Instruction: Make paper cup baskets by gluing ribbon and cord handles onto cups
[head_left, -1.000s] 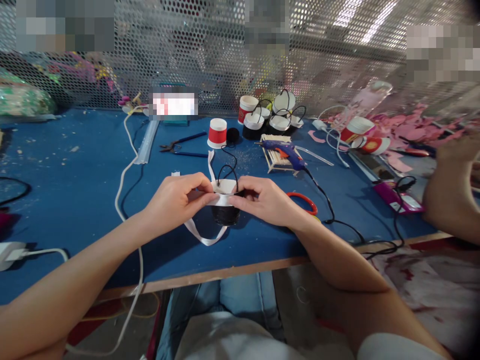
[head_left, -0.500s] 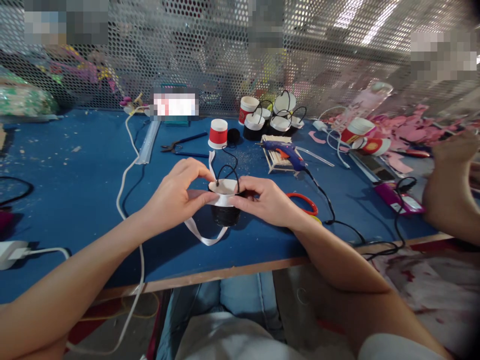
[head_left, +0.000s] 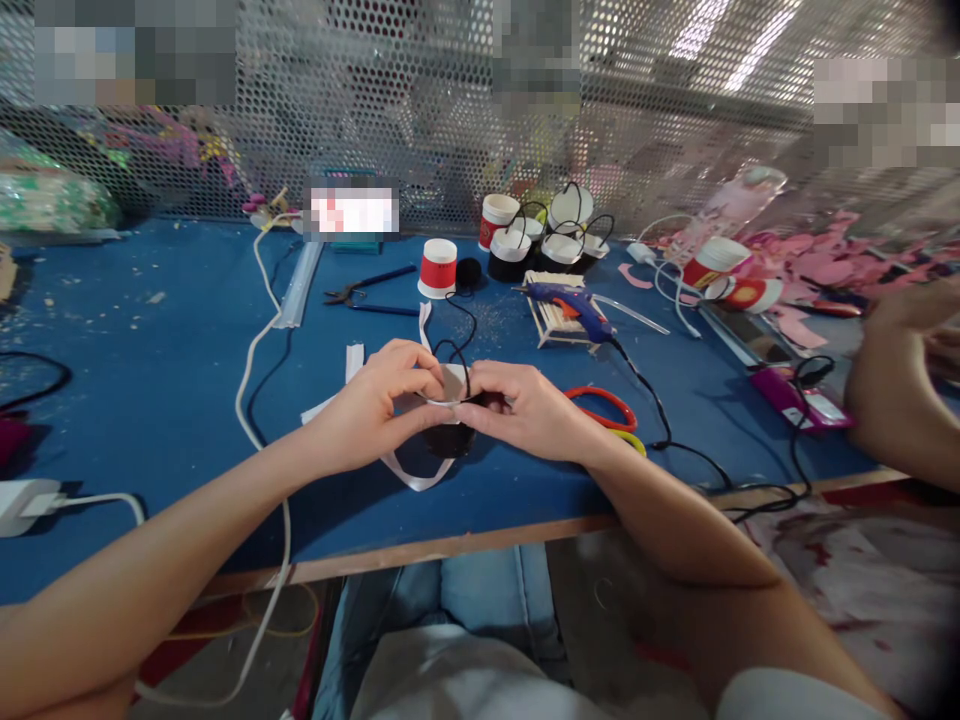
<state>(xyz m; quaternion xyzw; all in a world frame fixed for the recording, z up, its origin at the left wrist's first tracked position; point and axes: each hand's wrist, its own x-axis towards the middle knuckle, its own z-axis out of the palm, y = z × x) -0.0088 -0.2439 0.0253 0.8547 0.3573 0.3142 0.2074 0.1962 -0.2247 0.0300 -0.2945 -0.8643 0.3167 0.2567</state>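
Both your hands pinch a small black cup at the near middle of the blue table.

The cup (head_left: 450,440) is dark-sided with a white inside, a black wire handle and a white ribbon (head_left: 409,472) looping below it. Your left hand (head_left: 375,405) and right hand (head_left: 525,410) meet at its rim, fingertips closed on ribbon and cup. Beyond lie scissors (head_left: 611,405), a glue gun (head_left: 574,305) and more cups (head_left: 540,240).

Both bare forearms reach forward over the near edge of the counter (head_left: 150,330) and angle inward, so the hands meet well in from that edge. The left hand (head_left: 367,408) is curled, thumb and fingertips pinched together. The right hand (head_left: 525,410) faces it, knuckles up, fingertips pinched and almost touching the left's.
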